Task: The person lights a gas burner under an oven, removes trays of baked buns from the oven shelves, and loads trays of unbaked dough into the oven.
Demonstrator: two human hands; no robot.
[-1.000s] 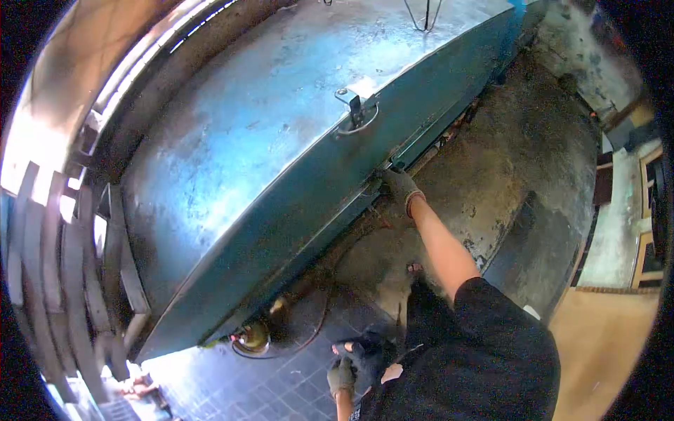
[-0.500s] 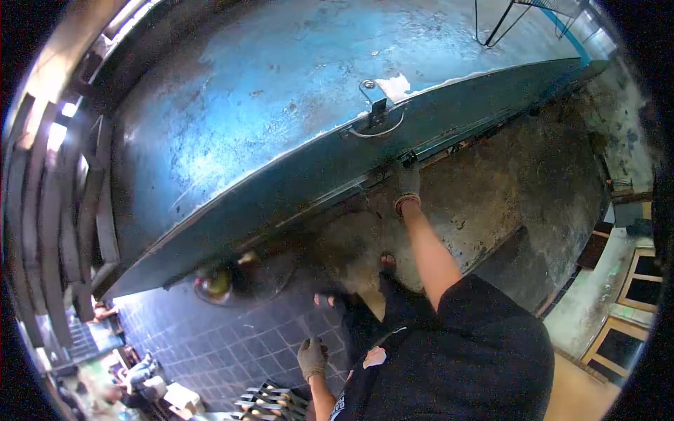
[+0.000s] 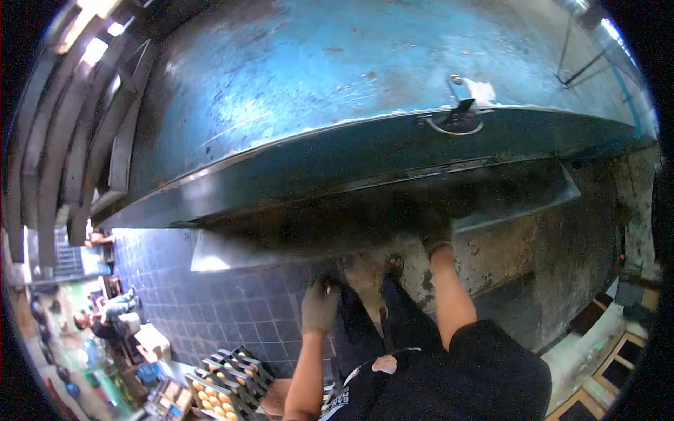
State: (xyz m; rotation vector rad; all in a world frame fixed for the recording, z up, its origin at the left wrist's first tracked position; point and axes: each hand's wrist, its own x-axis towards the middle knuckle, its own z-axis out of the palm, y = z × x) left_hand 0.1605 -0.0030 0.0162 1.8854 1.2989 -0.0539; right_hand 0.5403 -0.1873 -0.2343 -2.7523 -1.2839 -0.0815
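My right hand [image 3: 439, 235], in a greyish glove, is at the edge of a long metal door [image 3: 523, 219] that tilts out from the front of a large blue metal unit [image 3: 302, 77]. Dark shadow hides most of its fingers, but the hand grips the door edge. A dark opening [image 3: 337, 214] shows behind the door. Off to the left, my left hand [image 3: 319, 306] hangs gloved in front of my legs, touching nothing that I can see. Motion blur smears its fingers. Higher on the unit is a latch with a curved ring handle [image 3: 456, 125].
Long dark metal bars [image 3: 63, 154] stand at the left. Below are racked trays with several round, golden pieces [image 3: 214, 401]. Dark floor tiles [image 3: 242, 302] lie left of my feet. Another person [image 3: 105, 309] is in the far left background. Wooden frames [image 3: 618, 361] stand at the right.
The long metal door has swung outward from the unit, with my right hand moving toward me on it. My left hand has risen. The view has shifted, bringing more of the trays into sight.
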